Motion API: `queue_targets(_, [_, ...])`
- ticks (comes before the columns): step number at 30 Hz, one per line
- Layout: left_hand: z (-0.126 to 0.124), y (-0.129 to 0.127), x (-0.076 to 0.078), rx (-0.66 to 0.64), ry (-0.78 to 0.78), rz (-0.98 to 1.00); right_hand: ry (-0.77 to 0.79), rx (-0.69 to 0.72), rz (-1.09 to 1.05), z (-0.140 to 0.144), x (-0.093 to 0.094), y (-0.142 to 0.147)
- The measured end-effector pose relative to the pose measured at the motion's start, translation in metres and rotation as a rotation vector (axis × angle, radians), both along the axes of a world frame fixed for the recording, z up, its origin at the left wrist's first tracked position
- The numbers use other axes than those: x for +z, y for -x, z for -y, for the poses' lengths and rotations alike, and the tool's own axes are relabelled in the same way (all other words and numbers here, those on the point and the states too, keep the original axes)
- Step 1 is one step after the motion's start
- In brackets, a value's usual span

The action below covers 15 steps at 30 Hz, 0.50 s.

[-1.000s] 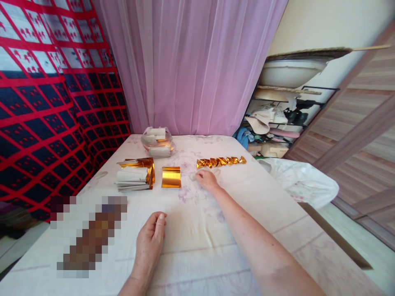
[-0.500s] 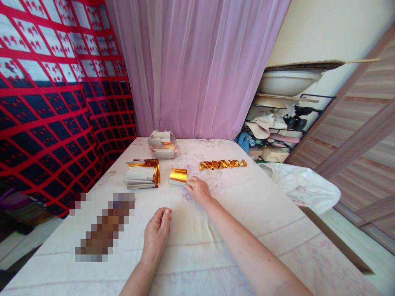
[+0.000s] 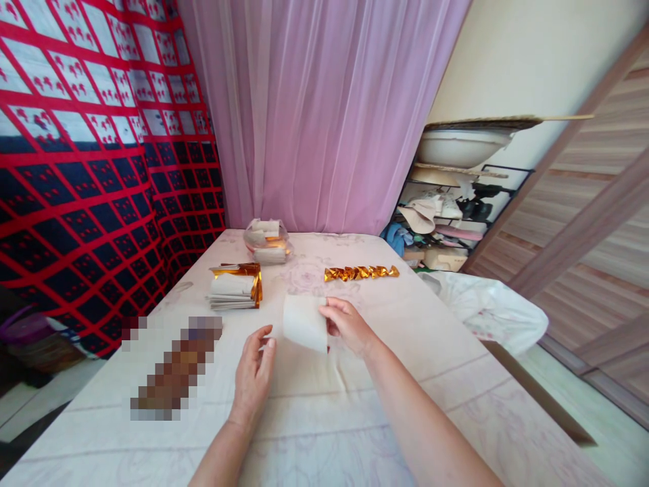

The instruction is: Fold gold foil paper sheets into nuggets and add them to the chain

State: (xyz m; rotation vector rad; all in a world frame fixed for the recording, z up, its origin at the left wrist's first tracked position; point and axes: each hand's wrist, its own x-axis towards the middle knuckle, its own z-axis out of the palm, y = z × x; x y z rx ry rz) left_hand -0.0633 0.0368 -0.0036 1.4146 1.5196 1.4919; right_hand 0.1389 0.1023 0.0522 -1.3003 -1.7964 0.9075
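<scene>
Head view: right hand (image 3: 349, 327) pinches paper sheet (image 3: 305, 322), white side up, lifted just above table (image 3: 405, 379). Left hand (image 3: 253, 375) loosely open, empty, near sheet. Best to steady sheet's free edge with left hand. Paper stack (image 3: 234, 288), folded gold strip (image 3: 361, 272), plastic bag (image 3: 266, 240) beyond; nothing obstructs.

Bare forearms, ringless hands (image 3: 349, 327)

Free tabletop before the hands
Bare table (image 3: 355, 406) lies open; stack of sheets (image 3: 234, 291), bowl (image 3: 267, 241) and foil strip (image 3: 361, 272) line the far side.
</scene>
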Motion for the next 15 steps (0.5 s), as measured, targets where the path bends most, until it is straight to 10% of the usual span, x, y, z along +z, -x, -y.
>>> queue_targets(6, [0.011, -0.01, 0.002, -0.322, 0.074, 0.159, 0.141, -0.083, 0.115, 0.005, -0.012, -0.007])
queue_targets(15, [0.005, -0.005, -0.011, -0.198, -0.087, -0.428, 0.047, -0.258, 0.533, -0.007, -0.034, -0.005])
